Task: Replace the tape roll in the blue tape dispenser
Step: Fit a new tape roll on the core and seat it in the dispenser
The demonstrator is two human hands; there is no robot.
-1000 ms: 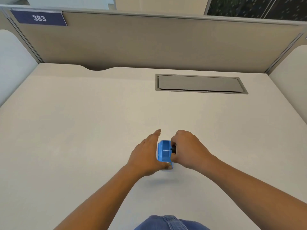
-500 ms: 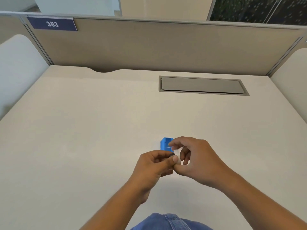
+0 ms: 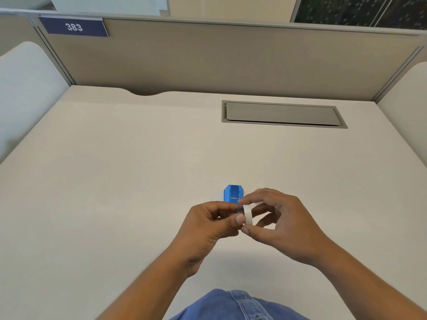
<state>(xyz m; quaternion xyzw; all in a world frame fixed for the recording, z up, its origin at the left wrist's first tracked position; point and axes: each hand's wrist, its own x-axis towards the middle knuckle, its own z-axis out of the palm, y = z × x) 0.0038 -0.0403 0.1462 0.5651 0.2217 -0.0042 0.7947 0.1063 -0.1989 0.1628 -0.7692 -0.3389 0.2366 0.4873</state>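
Tape roll (image 3: 247, 214): small and white, held up off the desk just in front of the dispenser, on the person's side.
Left hand (image 3: 211, 225): thumb and fingers closed on the roll's left side, where a dark part shows (what it is, I cannot tell).
Right hand (image 3: 280, 224): thumb and forefinger pinched on the roll's white band, other fingers spread loose.
Blue tape dispenser (image 3: 233, 193): standing on the desk (image 3: 115, 181), open at the top, just beyond both hands, touched by neither.
Grey cable hatch (image 3: 283, 114): well beyond the dispenser, set in the desk.
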